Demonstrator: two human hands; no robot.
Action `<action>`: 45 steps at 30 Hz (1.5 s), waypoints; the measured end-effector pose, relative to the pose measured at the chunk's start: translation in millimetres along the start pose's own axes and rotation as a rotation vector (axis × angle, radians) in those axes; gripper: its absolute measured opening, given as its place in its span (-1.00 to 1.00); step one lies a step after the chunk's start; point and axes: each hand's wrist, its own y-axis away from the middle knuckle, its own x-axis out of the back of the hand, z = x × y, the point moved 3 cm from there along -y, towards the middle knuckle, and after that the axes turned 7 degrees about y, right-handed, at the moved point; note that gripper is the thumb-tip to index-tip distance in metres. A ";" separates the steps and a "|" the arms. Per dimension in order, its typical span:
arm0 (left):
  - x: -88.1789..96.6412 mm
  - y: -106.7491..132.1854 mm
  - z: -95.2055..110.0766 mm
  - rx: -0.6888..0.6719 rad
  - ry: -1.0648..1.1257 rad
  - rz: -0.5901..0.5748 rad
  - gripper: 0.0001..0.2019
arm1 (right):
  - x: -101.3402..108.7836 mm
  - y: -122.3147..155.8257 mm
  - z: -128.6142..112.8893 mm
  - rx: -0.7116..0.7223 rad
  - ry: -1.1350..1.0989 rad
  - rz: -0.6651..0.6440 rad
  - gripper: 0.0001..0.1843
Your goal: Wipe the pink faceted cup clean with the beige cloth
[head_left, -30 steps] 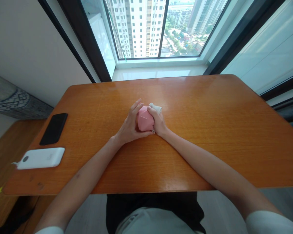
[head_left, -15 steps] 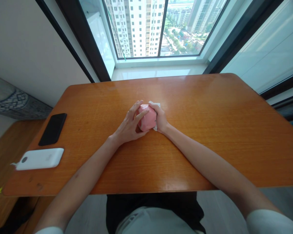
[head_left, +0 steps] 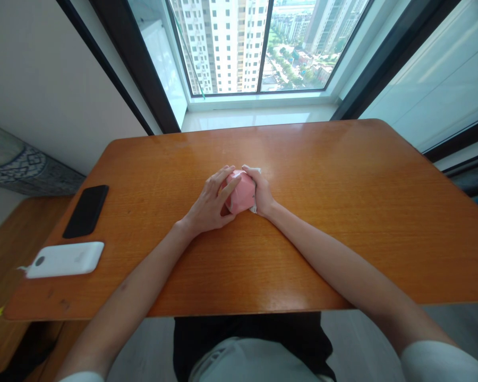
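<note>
At a wooden bench point(head_left: 344, 170) below a high-rise window point(head_left: 223, 48), your two hands grip a pink faceted object point(head_left: 242, 192) between them, near the middle of the bench. Your left hand point(head_left: 209, 204) wraps its near side, with the fingers point(head_left: 227, 183) spread and curled over the facets. Your right hand point(head_left: 262, 193) closes around the far side, the two hands almost meeting across the object. A crumpled white material point(head_left: 255, 171) (tissue or cloth, the view cannot settle which) pokes out beside your right hand, showing above and below it, and it touches the pink object. Whether the object rests on the bench or is held just above it, you cannot tell from this view. Well off to your left, a black smartphone point(head_left: 86, 211) lies face up near the edge of the bench, just above a white rounded device point(head_left: 63, 260) with a dark round spot at one end and a thin cable point(head_left: 23, 268) at that same end. White sleeves point(head_left: 438, 363) end at your forearms, which lie angled in toward the object.
</note>
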 end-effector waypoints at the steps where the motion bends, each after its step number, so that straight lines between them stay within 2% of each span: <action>1: 0.4 -0.2 0.0 0.015 -0.003 0.003 0.15 | -1.1 0.6 0.2 -0.040 -0.043 0.005 -0.37; 3: 1.7 -0.7 0.3 0.040 -0.011 0.011 0.13 | -3.4 1.7 0.1 -0.082 -0.106 0.011 -0.34; 8: 6.6 -2.4 1.0 0.125 0.055 0.076 0.17 | -3.8 3.9 1.1 0.016 -0.041 0.057 -0.28; 14: 6.7 -5.0 -2.5 0.315 0.302 0.160 0.25 | -3.7 12.0 2.3 0.104 0.058 0.045 -0.34; 17: 1.9 -5.0 -7.6 0.458 0.500 0.141 0.15 | -3.7 15.6 2.3 0.117 0.074 0.045 -0.38; 20: -3.1 -3.3 -12.1 0.520 0.620 0.123 0.09 | -4.1 14.6 5.2 0.079 0.047 0.012 -0.37; 23: -6.0 -0.4 -15.0 0.469 0.591 0.124 0.14 | -4.1 10.8 7.2 0.033 -0.004 0.015 -0.32; 28: -5.2 1.3 -9.7 0.196 0.376 0.154 0.32 | -4.9 6.1 2.5 0.032 -0.022 0.077 -0.24; 31: -3.3 -0.4 -4.3 0.111 0.277 0.115 0.31 | -5.2 5.7 -0.8 0.030 -0.009 0.098 -0.23; 38: 5.9 -2.9 -3.5 0.147 0.221 0.047 0.26 | -6.9 6.6 -2.7 -0.007 -0.057 0.079 -0.24; 42: 8.1 -5.9 -1.3 0.173 0.241 0.107 0.23 | -7.2 8.0 -2.2 0.029 -0.040 0.090 -0.25; 45: 5.9 -7.6 -3.2 0.311 0.327 0.163 0.23 | -7.8 11.2 0.5 0.068 0.008 0.050 -0.26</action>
